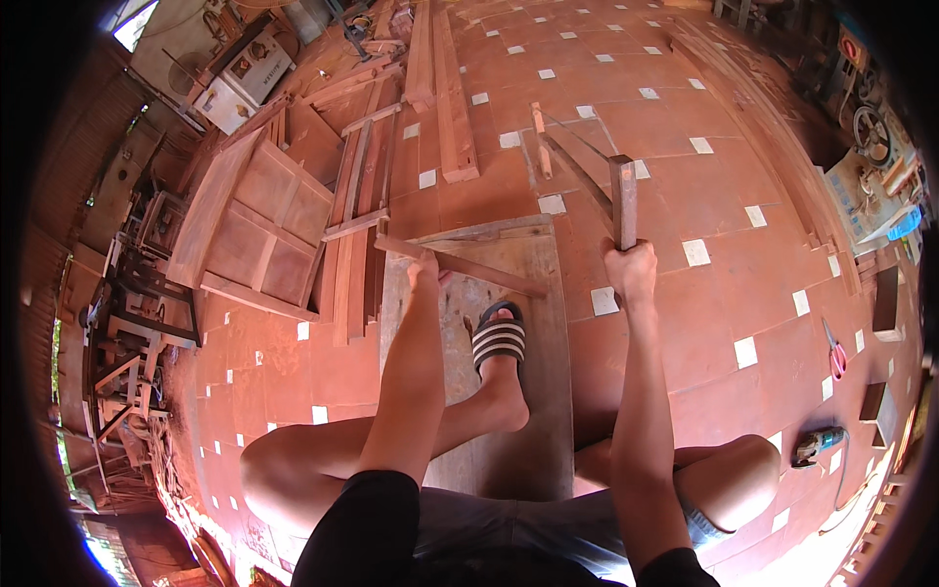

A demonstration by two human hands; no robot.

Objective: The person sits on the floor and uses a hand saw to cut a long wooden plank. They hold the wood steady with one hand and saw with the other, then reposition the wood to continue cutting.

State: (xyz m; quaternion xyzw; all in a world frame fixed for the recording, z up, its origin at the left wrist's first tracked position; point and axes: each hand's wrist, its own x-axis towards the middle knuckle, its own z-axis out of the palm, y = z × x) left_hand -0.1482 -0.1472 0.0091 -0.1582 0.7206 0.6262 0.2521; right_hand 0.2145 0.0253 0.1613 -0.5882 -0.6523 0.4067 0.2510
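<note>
My left hand (424, 268) presses down on a thin wooden strip (479, 270) that lies slanted across the far end of a low wooden bench (543, 391). My right hand (631, 269) grips the upright wooden post of a frame saw (623, 201); its blade and stretcher run away to the upper left over the floor. One foot in a black-and-white striped sandal (500, 338) rests on the bench just behind the strip. My bare knees show at the lower left and lower right.
A panelled wooden door (259, 220) and stacked planks (445, 88) lie on the red tiled floor to the left and ahead. Long boards run along the right. Scissors (836, 350), a power tool (817, 445) and wood blocks (885, 303) lie at the right. Machines stand at the upper left.
</note>
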